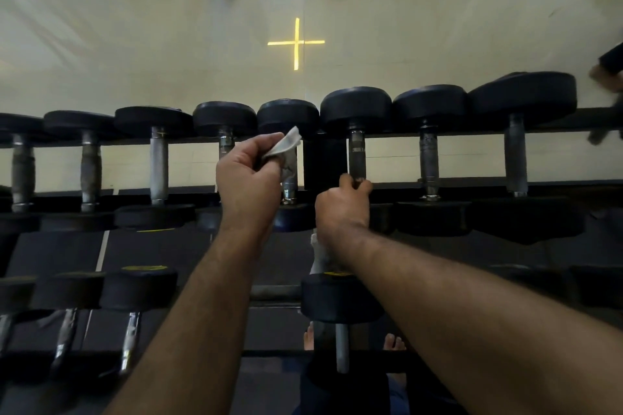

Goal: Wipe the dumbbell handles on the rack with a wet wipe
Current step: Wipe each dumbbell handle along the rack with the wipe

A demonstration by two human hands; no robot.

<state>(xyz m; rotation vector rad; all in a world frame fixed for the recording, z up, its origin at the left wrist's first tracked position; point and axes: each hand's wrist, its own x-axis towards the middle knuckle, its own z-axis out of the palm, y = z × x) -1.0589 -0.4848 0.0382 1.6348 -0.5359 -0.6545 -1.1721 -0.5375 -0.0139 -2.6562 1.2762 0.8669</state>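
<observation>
A row of black dumbbells lies across the top tier of the rack, their metal handles pointing away from me. My left hand holds a crumpled white wet wipe just above and left of one handle near the middle. My right hand grips the near end of the neighbouring dark handle. A second bit of white wipe shows below my right wrist, partly hidden by the arm.
A lower tier holds more dumbbells, one of them right under my right forearm. Behind the rack a mirror shows pale floor with a yellow cross. Another person's hand appears at the far right edge.
</observation>
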